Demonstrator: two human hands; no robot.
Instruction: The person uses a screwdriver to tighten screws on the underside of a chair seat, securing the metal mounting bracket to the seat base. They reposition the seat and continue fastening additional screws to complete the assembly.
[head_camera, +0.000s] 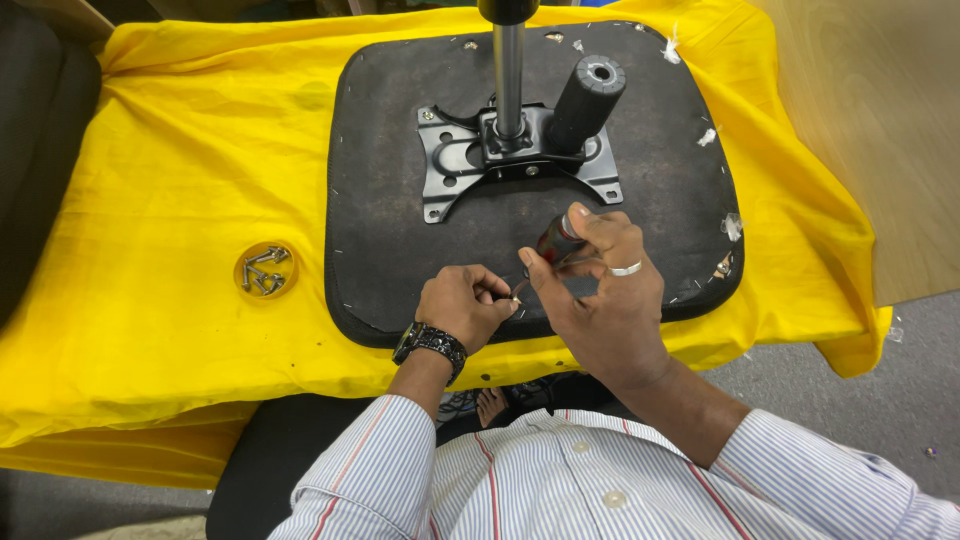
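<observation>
Hands (540, 300) over yellow cloth (180, 180) (table, perhaps)

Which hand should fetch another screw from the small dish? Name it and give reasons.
Left, probably. The left hand only pinches a small screw and sits nearer the dish of screws; the right hand is busy gripping the screwdriver.

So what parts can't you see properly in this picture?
All in the head view:
- The screwdriver tip: hidden behind the fingers of the left hand and right hand.
- What the left fingers pinch: too small to tell.
- The metal post top: cut off by the upper edge.
- The small parts in the round lid: too small to count.
- The seat underside near edge: partly covered by the hands.
</observation>
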